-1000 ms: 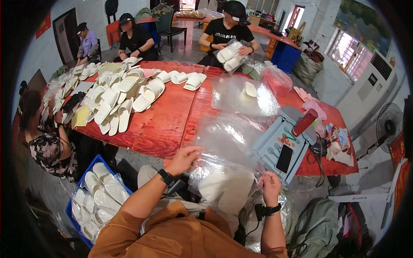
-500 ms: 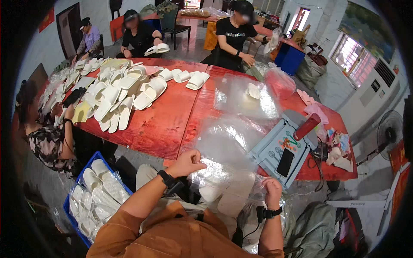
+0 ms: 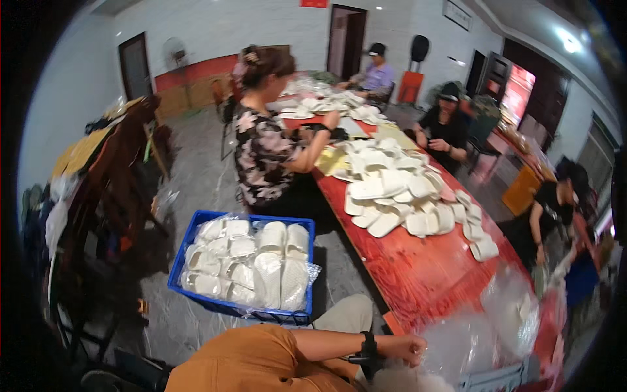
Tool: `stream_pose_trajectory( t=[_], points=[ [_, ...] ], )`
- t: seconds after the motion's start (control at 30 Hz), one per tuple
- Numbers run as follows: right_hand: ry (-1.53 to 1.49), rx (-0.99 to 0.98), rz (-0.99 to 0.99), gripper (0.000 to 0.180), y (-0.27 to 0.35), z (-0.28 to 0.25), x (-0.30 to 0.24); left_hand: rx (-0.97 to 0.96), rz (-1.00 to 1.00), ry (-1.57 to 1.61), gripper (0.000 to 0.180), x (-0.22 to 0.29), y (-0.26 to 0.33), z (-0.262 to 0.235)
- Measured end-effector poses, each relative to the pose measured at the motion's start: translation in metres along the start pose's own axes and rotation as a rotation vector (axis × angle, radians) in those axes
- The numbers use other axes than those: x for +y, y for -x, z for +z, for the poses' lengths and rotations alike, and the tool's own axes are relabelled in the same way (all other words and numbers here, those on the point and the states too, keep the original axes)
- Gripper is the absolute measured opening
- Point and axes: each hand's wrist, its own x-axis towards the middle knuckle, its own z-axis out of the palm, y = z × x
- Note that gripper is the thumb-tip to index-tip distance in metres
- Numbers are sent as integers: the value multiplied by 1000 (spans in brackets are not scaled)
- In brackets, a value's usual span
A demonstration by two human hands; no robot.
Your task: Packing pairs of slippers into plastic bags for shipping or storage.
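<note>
My left hand [image 3: 409, 349] is at the lower right, its fingers pinched on the edge of a clear plastic bag [image 3: 428, 371]. Pale slippers [image 3: 401, 380] show blurred beneath that hand, partly cut off by the lower edge. My right hand is out of view. More clear plastic bags [image 3: 460, 336] lie just beyond the left hand on the red table [image 3: 405, 277]. To the left, a blue crate [image 3: 186, 292] on the floor holds several pairs of white slippers [image 3: 268, 277] in clear bags.
A big pile of loose white slippers [image 3: 392, 186] covers the table's middle. A co-worker in a flowered top [image 3: 268, 147] sits at its left side; others sit beyond. A grey-blue tray [image 3: 499, 379] is at the lower right. Dark furniture [image 3: 117, 189] stands at the far left.
The view has swung to the left, bringing the blue crate toward the middle. My right hand has left the picture. The left hand remains pinched by the plastic.
</note>
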Motion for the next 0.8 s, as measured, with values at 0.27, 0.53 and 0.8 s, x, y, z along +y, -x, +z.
stream_pose_trajectory(
  t=[0.27,0.53,0.8],
  points=[
    [-1268,-297,868,29,-101,14,-148,206,55,239,20,126,69,-65],
    [-520,-714,574,36,-74,84,-119,1021,209,-557,52,289,239,-201],
    [-498,-583,498,33,-94,78,-151,1096,-167,-1476,56,275,336,-222]
  ],
)
